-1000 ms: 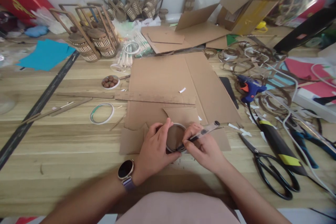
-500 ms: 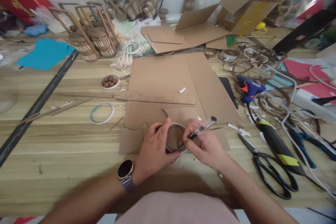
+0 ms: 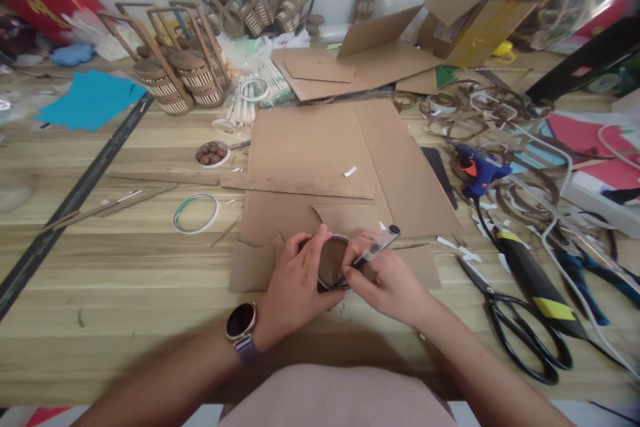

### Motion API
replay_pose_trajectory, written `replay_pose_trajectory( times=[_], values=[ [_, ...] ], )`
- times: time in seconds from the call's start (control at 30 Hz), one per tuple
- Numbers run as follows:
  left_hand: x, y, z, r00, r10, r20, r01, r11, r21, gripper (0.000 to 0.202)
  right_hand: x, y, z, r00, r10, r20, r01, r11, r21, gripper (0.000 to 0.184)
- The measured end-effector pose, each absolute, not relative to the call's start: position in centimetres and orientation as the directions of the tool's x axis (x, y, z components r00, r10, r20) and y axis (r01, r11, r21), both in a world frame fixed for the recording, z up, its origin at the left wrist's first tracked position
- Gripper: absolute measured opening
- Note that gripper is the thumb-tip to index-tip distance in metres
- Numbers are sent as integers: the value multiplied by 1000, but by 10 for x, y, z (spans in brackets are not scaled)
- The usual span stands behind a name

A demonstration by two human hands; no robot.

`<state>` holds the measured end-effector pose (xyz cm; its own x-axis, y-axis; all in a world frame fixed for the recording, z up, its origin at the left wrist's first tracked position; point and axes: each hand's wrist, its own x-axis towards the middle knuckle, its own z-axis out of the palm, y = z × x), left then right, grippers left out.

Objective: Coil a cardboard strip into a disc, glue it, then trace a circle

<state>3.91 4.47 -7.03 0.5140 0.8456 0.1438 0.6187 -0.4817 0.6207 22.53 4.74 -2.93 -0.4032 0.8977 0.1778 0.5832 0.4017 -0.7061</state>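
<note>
My left hand (image 3: 294,283) presses a round tape ring (image 3: 334,260) flat onto a brown cardboard sheet (image 3: 350,213) near the table's front. Its fingers curl round the ring's left rim. My right hand (image 3: 387,280) pinches a clear pen (image 3: 376,249) with a dark cap, the tip running along the ring's inner right side. A watch sits on my left wrist (image 3: 241,323).
Black scissors (image 3: 520,327) and a black-and-yellow tool (image 3: 535,283) lie right of my hands. A blue glue gun (image 3: 477,167) sits among cardboard strips farther right. A white tape ring (image 3: 196,213), a nut dish (image 3: 212,154) and wooden baskets (image 3: 175,73) stand left and behind.
The pen has tilted and slid leftward along the ring's inside, its cap end dropping closer to my hand. My left hand keeps the ring pinned in place.
</note>
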Motion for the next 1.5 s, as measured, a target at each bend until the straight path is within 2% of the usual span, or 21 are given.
replay_pose_trajectory(
  times=[0.2, 0.4, 0.63, 0.93, 1.03, 1.17, 1.4, 1.5],
  values=[
    [39, 45, -69, 511, 850, 124, 620, -465, 632, 104, 233, 51, -23, -445, 890, 104, 646, 399, -650, 13],
    [40, 45, -70, 514, 848, 130, 623, -474, 622, 105, 228, 53, -21, -473, 871, 133, 615, 435, -658, 13],
    [40, 45, -72, 513, 846, 143, 615, -479, 626, 103, 235, 62, -12, -520, 851, 71, 675, 460, -577, 14],
    [40, 46, -68, 548, 827, 126, 648, -516, 560, 84, 234, 70, -11, -570, 821, 30, 663, 481, -574, 15],
    [41, 46, -66, 544, 832, 109, 657, -503, 562, 83, 238, 74, -7, -573, 818, 36, 681, 501, -535, 14],
    [41, 46, -67, 537, 837, 104, 658, -493, 569, 81, 236, 76, -6, -596, 803, 36, 663, 517, -542, 15],
    [41, 45, -68, 541, 832, 123, 654, -508, 560, 84, 238, 80, -7, -621, 783, -21, 701, 544, -461, 14],
    [41, 45, -68, 537, 836, 115, 665, -503, 552, 83, 236, 80, -3, -630, 772, -82, 709, 530, -465, 14]
  ],
)
